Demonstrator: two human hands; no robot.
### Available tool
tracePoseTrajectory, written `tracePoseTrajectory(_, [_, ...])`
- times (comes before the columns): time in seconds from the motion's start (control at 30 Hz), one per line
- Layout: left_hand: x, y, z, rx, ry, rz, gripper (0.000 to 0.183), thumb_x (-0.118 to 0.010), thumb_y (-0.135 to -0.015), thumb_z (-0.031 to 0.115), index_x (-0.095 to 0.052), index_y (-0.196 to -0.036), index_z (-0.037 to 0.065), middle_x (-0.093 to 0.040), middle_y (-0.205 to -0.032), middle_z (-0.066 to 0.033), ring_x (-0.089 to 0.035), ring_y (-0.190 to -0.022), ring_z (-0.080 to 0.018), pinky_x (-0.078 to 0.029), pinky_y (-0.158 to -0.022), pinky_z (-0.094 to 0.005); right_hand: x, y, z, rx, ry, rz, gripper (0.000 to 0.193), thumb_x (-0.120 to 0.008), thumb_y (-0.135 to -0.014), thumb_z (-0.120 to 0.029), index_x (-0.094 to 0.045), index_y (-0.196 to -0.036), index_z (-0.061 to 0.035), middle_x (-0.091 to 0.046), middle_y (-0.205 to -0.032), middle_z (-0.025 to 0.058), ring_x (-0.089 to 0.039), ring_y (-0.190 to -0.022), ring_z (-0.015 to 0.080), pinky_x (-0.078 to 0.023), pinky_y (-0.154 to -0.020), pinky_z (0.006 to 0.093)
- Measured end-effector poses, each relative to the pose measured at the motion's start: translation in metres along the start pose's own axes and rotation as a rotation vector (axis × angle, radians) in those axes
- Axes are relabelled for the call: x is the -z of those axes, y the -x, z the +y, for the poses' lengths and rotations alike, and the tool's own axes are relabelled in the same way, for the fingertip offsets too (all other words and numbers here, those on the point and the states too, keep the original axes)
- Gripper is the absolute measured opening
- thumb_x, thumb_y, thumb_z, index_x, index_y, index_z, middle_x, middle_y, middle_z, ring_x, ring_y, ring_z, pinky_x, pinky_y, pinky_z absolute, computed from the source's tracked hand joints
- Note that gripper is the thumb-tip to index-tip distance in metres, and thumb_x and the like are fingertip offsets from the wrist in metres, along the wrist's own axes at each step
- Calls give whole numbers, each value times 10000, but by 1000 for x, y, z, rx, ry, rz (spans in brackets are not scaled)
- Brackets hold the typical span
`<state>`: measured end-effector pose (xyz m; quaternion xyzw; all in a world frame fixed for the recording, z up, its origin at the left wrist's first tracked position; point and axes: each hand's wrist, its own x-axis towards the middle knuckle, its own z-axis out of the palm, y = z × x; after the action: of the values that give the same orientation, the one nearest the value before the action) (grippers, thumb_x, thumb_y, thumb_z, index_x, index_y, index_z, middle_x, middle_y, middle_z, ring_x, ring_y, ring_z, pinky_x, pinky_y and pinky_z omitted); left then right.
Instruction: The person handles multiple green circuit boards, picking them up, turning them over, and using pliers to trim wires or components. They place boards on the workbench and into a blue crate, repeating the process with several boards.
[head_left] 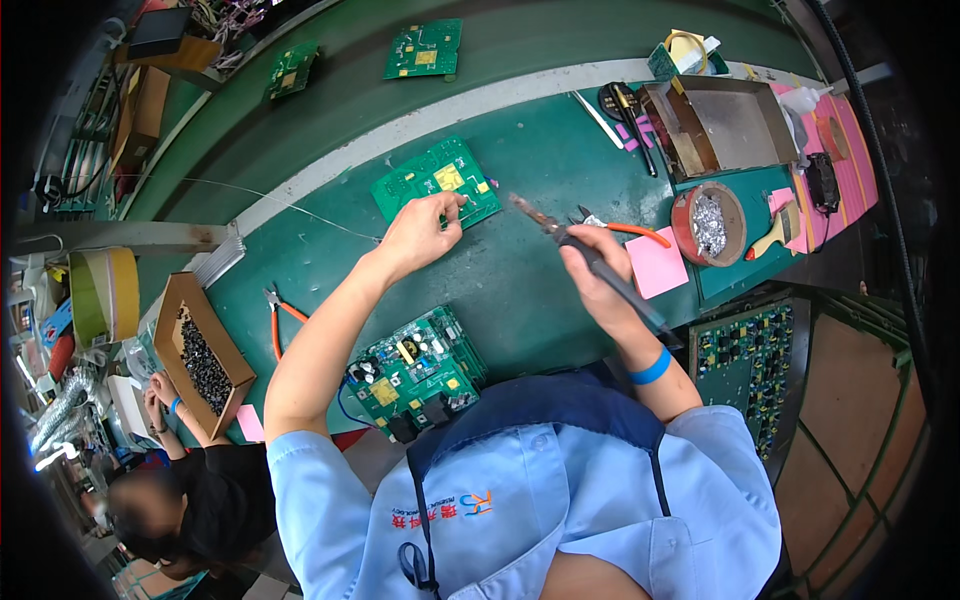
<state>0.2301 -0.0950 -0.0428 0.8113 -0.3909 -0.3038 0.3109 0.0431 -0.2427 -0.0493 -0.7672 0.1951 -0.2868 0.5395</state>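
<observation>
My left hand (418, 238) is closed in a pinch over the lower edge of a green circuit board (410, 183) lying on the bench. What its fingertips hold is hidden. A thin wire (290, 204) runs in from the left and disappears under that wrist. My right hand (603, 290) grips a soldering iron (625, 285) by its dark handle. Its browned tip points up and left, to the right of the board and apart from it. Just beyond my right hand lie orange-handled pliers (642, 233). Nearer me sits a stack of boards (415, 365) with parts fitted.
Orange-handled cutters (276, 322) lie left, beside a cardboard box of small black parts (172, 300). At right are a round tub of crumpled silvery material (683, 222), a brush (770, 238) and a metal tray (690, 100). Beyond, two boards (424, 48) rest on a green strip. Another person (215, 500) works at left.
</observation>
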Motion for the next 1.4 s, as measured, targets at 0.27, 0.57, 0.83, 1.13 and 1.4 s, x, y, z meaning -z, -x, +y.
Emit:
tracePoseTrajectory(0.27, [47, 23, -24, 138, 180, 212, 95, -486, -712, 97, -478, -719, 3, -562, -962, -132, -564, -587, -142, -460, -519, -265, 108, -35, 30, -18, 33, 543, 196, -561, -749, -42, -457, -915, -36, -484, -798, 15, -446, -681, 63, -363, -587, 186])
tracePoseTrajectory(0.57, [57, 25, -93, 462, 115, 172, 280, -524, -755, 220, -531, -951, 20, -583, -824, -90, -566, -749, -161, -452, -638, -282, 230, -69, 95, -437, -1041, 503, 508, -424, -821, -399, -415, -1105, 22, -454, -1054, 171, -443, -988, 244, -382, -827, 352])
tracePoseTrajectory(0.83, [32, 18, -83, 619, 640, 61, 170, -524, -791, 230, -504, -844, 69, -565, -853, -34, -548, -733, -105, -432, -605, -240, 242, -88, 134, -501, -1062, 572, 418, -478, -813, -315, -431, -1079, 4, -468, -1023, 163, -470, -941, 241, -395, -807, 361])
tracePoseTrajectory(1.13, [26, 18, -72, 385, 1000, 197, 77, -485, -769, -6, -448, -836, -9, -545, -862, -123, -572, -747, -208, -503, -666, -334, 232, -102, 133, -469, -1330, 637, 382, -316, -867, -321, -309, -1102, -19, -305, -1230, 241, -336, -1130, 351, -285, -909, 494])
tracePoseTrajectory(1.4, [74, 89, -1, 82, 638, 442, 194, -499, -774, 32, -455, -960, -3, -587, -841, -60, -552, -742, -102, -437, -651, -228, 257, -102, 140, -580, -1448, 433, 457, -313, -871, -274, -268, -1170, 69, -411, -1153, 222, -438, -1032, 297, -355, -846, 424])
